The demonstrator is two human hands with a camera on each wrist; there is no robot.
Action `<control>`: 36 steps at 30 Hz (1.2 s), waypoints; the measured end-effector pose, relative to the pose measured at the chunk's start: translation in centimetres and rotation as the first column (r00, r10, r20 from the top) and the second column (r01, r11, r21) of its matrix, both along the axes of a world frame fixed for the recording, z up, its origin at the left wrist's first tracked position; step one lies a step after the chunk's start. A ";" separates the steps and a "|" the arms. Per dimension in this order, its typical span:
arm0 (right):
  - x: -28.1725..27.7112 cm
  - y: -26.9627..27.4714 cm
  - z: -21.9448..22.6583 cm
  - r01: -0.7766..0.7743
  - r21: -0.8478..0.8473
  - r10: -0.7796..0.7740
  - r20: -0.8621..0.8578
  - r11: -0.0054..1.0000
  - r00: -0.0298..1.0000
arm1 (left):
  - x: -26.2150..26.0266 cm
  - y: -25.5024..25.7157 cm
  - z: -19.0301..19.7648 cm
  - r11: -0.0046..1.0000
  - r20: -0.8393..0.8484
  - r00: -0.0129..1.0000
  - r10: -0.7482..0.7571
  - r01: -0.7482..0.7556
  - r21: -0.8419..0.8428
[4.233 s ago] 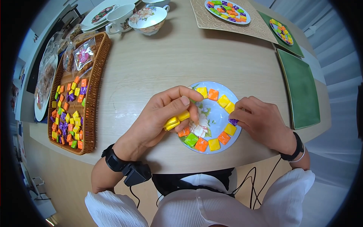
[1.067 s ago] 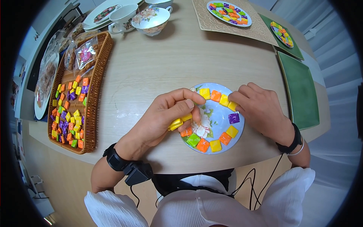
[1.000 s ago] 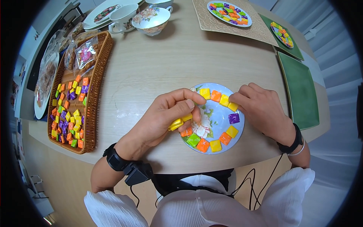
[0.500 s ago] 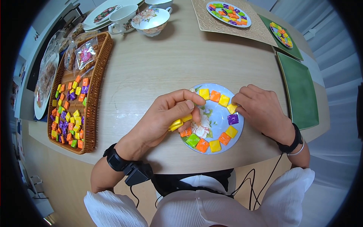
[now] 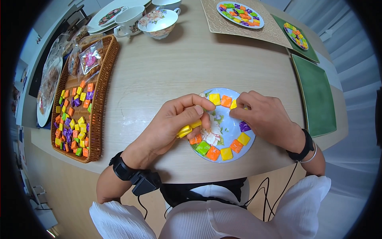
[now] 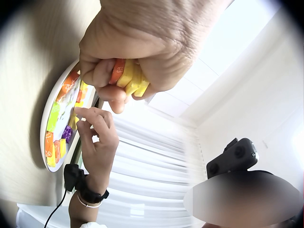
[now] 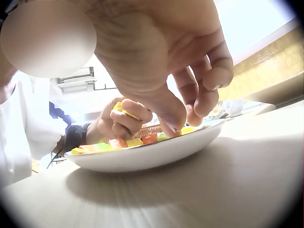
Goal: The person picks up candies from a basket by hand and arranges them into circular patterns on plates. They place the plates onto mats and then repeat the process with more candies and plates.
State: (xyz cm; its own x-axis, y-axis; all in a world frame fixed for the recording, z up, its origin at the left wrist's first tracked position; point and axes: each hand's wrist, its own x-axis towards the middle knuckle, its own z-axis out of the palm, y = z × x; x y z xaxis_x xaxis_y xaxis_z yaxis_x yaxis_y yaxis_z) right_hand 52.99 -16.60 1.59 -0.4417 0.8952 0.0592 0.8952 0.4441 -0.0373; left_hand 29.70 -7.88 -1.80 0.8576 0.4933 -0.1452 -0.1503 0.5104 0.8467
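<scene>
The left hand [image 5: 177, 119] is curled round several yellow wrapped candies [image 5: 185, 130] at the plate's left side; an orange candy [image 6: 117, 71] shows among them in the left wrist view. A floral plate [image 5: 227, 126] carries orange, yellow, green and purple candies along its rim. Over its right side, the right hand [image 5: 266, 116] reaches down, thumb and forefinger slightly apart beside the yellow candies at the upper right, partly covering them. The purple candy [image 5: 244, 126] lies just below those fingers. In the right wrist view, the right thumb [image 7: 172, 118] comes down at the plate.
A wicker basket [image 5: 104, 79] with loose candies and bagged food stands at the left. Cups [image 5: 158, 24] and plates are at the back left. At the back right, a candy-covered plate [image 5: 260, 20] rests on a patterned mat; green trays [image 5: 316, 95] lie along the right.
The right hand has moved left and inward over the plate, and now covers most of the yellow candy above the purple one. The left hand has stayed nearly still, holding its candies.
</scene>
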 end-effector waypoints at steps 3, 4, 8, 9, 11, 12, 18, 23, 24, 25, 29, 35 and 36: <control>0.3 0.1 -0.4 0.040 0.038 -0.039 -0.014 0.999 0.999 | 0.0 0.0 0.0 1.000 0.003 1.000 0.001 -0.001 0.000; 0.4 0.0 -0.3 0.051 0.035 -0.050 -0.023 0.998 0.998 | 0.0 0.0 0.0 1.000 0.003 1.000 0.001 -0.001 -0.001; 0.4 0.1 0.2 0.084 0.042 -0.081 -0.055 0.996 0.995 | 0.0 0.0 0.1 1.000 -0.003 1.000 0.012 -0.012 0.006; 0.4 0.1 0.3 0.090 0.046 -0.087 -0.062 0.995 0.994 | 0.0 0.0 0.2 1.000 -0.004 1.000 0.016 -0.016 0.004; 0.2 0.1 0.1 0.038 0.059 -0.035 -0.051 0.998 0.998 | 0.0 0.1 0.2 0.999 0.002 0.999 0.033 -0.033 0.000; 0.1 0.2 0.0 0.012 0.067 -0.009 -0.045 0.998 0.999 | 0.0 0.2 0.1 0.999 0.009 0.999 0.045 -0.045 -0.004; -0.1 -0.1 0.2 0.078 0.038 -0.076 -0.053 0.996 0.996 | -0.4 0.7 -0.3 0.981 0.096 0.988 0.123 -0.106 -0.163; 0.1 -1.2 0.5 0.048 0.008 -0.047 -0.081 0.999 0.996 | -0.7 1.5 -0.8 0.918 0.193 0.956 0.219 -0.135 -0.372; 0.1 -1.3 0.4 0.036 0.006 -0.035 -0.083 0.999 0.996 | -0.7 1.6 -0.6 0.901 0.188 0.952 0.240 -0.147 -0.408; 0.1 -1.4 0.4 0.049 -0.004 -0.049 -0.071 0.999 0.996 | -0.7 1.7 -0.4 0.882 0.181 0.948 0.261 -0.158 -0.443; 0.3 -1.6 0.6 0.097 -0.005 -0.097 -0.053 0.995 0.994 | -1.0 2.0 -0.7 0.910 0.177 0.946 0.273 -0.194 -0.367; 0.4 -2.4 0.9 0.049 -0.042 -0.051 -0.053 0.998 0.997 | -0.7 1.4 -0.2 0.899 0.103 0.933 0.345 -0.297 -0.323; 0.3 -2.6 0.7 0.034 -0.054 -0.036 -0.036 0.998 0.999 | -0.6 1.4 -0.2 0.905 0.084 0.935 0.345 -0.307 -0.294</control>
